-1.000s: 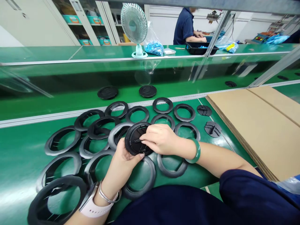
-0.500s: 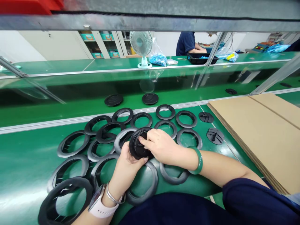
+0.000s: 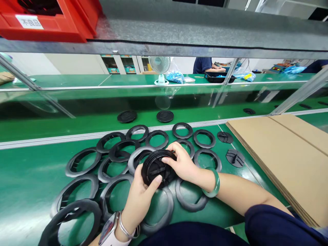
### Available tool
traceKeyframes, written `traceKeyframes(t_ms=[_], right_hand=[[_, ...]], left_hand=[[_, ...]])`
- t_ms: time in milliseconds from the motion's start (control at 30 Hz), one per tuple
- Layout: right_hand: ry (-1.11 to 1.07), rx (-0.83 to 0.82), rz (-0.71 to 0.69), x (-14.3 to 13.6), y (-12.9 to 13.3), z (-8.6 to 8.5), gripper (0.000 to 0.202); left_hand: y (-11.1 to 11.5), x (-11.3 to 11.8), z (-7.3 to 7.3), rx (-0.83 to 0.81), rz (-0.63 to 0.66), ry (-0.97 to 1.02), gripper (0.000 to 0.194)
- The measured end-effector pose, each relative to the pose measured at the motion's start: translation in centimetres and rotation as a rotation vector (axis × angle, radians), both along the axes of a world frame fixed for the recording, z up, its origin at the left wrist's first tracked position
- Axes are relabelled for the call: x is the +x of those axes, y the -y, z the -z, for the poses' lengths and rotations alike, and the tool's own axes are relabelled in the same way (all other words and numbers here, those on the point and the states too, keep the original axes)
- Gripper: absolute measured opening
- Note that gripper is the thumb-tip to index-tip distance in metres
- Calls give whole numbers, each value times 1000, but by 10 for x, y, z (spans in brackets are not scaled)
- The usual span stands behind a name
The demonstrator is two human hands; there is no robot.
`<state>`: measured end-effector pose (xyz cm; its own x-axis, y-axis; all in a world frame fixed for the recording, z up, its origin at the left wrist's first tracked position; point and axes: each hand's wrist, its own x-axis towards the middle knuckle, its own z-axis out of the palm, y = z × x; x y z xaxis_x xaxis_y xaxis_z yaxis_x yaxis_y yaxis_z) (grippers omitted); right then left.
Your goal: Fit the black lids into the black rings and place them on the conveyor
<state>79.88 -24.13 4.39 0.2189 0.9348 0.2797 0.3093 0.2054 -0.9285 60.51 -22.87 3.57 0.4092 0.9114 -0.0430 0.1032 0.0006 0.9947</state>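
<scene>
Between my two hands is a round black plastic part [image 3: 159, 168], a ring with a disc seated inside it, its ribbed face turned toward me. My left hand [image 3: 143, 191] grips its lower left side, the thumb lying on the disc. On the upper right, my right hand [image 3: 180, 162] holds the rim, with its thumb on the face and its fingers behind. Beneath and around the hands, several black and grey rings [image 3: 156, 223] lie on the green table, some overlapping. Two loose black discs with a raised bar [image 3: 235, 158] lie right of the rings.
Flat cardboard sheets [image 3: 287, 150] are stacked at the right. Beyond the metal edge strip, round black parts [image 3: 165, 116] sit on a green belt [image 3: 97, 124]. Overhead runs a metal shelf [image 3: 179, 34] bearing a red bin [image 3: 77, 20]. A co-worker [image 3: 202, 65] and a fan [image 3: 159, 65] are across.
The held part has turned, so more of its ribbed face now shows toward me. My right hand has shifted from across its front to its upper right rim. The view has tilted upward.
</scene>
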Motion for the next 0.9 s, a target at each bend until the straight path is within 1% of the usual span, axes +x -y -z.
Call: traceKeyframes(t_ms=[100,200,300,333,400,467,500,533,567,667,733,800,833,900], right_hand=[[3,-21,21,-3,0,3,18],[13,-42,48,-5,-2,4,20],[10,-79,56,-2,-4,0,22],[-3,-103,38,-1,-4,-3,24],[-59,-171,-67,3,-2,-10,27],[-115,-216,-211,6,0,-17,39],[-124,-227,-260,6,2,-19,46],[-121,-232,-281,5,4,-20,50],[-110,-231,-271,4,5,-21,51],[-87,-228,-174,-3,6,-17,45],[-83,-225,-160,-5,4,-13,44],[-98,-252,-192,-2,0,-11,45],[-142,-268,-201,1,-2,-11,46],[-343,-274,-166,10,-8,-16,50]], left_hand=[[-1,-1,-3,93,-26,-138,51],[-2,0,-4,124,-29,-182,48],[-3,0,-4,145,-34,-205,47],[-4,0,-4,147,-33,-199,47],[-5,0,-4,135,-30,-178,48],[-6,0,-4,111,-23,-162,48],[-6,0,-5,102,-15,-158,47],[-6,0,-5,105,-15,-163,45],[-6,0,-6,122,-25,-175,45],[-5,-2,-5,197,-73,-228,45],[-5,-3,-4,197,-82,-248,48],[-6,-3,-4,152,-54,-213,53],[-7,-3,-5,107,-34,-162,57],[-7,-3,-8,-12,22,-12,64]])
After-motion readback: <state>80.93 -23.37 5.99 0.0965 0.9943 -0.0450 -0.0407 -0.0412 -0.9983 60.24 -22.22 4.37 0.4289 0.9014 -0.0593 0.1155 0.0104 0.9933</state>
